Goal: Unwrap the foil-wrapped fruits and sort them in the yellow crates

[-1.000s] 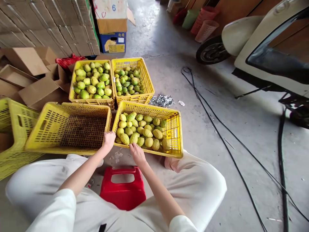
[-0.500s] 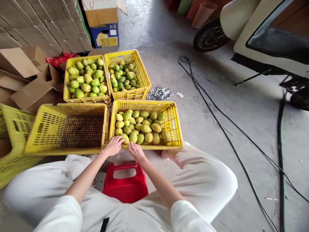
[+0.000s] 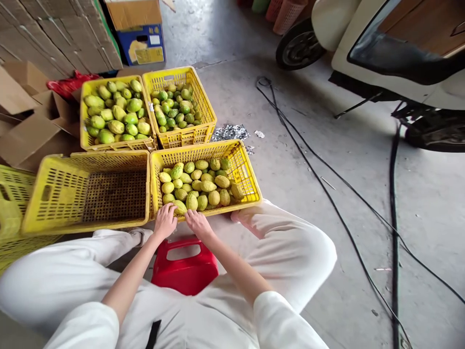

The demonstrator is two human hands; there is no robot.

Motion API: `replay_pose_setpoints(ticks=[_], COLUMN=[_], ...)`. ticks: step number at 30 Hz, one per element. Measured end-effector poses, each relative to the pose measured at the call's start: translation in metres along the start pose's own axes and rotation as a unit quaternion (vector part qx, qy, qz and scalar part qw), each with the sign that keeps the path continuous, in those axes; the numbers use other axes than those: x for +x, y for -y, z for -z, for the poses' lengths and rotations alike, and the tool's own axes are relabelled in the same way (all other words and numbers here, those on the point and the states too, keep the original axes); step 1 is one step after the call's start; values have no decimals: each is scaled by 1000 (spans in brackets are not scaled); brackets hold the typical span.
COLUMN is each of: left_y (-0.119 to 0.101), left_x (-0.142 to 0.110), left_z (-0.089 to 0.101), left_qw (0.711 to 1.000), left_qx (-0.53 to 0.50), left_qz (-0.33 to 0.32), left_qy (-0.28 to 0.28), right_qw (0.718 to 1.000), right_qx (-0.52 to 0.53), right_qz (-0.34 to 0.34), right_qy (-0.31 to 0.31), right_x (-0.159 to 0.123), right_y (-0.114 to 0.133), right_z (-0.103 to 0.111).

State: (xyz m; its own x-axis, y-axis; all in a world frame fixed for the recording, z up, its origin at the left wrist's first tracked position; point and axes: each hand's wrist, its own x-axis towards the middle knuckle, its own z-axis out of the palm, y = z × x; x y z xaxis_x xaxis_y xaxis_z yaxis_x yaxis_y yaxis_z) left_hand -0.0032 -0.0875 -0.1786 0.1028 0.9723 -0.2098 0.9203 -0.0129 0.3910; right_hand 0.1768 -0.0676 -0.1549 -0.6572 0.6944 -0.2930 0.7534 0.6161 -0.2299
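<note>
A yellow crate point(image 3: 250, 169) of yellow-green oval fruits stands just in front of my knees. At its near left rim, one yellow-green fruit point(image 3: 179, 207) lies between my hands. My left hand point(image 3: 165, 221) is closed, its curled fingertips at the fruit's left end. My right hand point(image 3: 198, 224) is also closed, with bent fingers at the fruit's right end; the rim partly hides that contact. To the left stands an empty yellow crate point(image 3: 58, 213).
Behind are two more fruit-filled yellow crates point(image 3: 84, 133) point(image 3: 207, 104). Cardboard boxes point(image 3: 32, 138) lie at the left. Below my hands is a red plastic stool point(image 3: 185, 274). Black cables point(image 3: 312, 169) cross the floor at the right, near a parked vehicle point(image 3: 348, 63).
The whole view has shifted, so everything appears farther left and slightly higher. Both hands stay at the same fruit by the crate's near rim.
</note>
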Motion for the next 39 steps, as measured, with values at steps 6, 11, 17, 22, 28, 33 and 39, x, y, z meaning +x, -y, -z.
replay_pose_setpoints(ticks=[6, 11, 17, 22, 28, 33, 39], left_y=[-3, -11, -19, -19, -22, -22, -30], left_x=[5, 3, -2, -2, 2, 5, -18], left_z=[-5, -18, -35, -34, -25, -18, 11], left_qw=[998, 994, 987, 992, 994, 994, 999], left_qx=[-5, 25, 73, 80, 54, 32, -50], left_qz=[2, 34, 70, 69, 83, 100, 14], left_qy=[-63, -96, -122, -71, -46, -36, 12], right_qw=[998, 992, 988, 991, 995, 996, 984], right_qx=[27, 50, 35, 37, 35, 55, 138], right_qz=[30, -43, -49, -41, -36, -49, 90], right_qy=[-38, -108, -141, -118, -83, -57, 74], right_x=[-15, 0, 0, -2, 2, 4, -14], right_y=[-36, -70, -78, -78, -79, -76, -40], right_z=[6, -7, -43, -44, -35, -24, -6])
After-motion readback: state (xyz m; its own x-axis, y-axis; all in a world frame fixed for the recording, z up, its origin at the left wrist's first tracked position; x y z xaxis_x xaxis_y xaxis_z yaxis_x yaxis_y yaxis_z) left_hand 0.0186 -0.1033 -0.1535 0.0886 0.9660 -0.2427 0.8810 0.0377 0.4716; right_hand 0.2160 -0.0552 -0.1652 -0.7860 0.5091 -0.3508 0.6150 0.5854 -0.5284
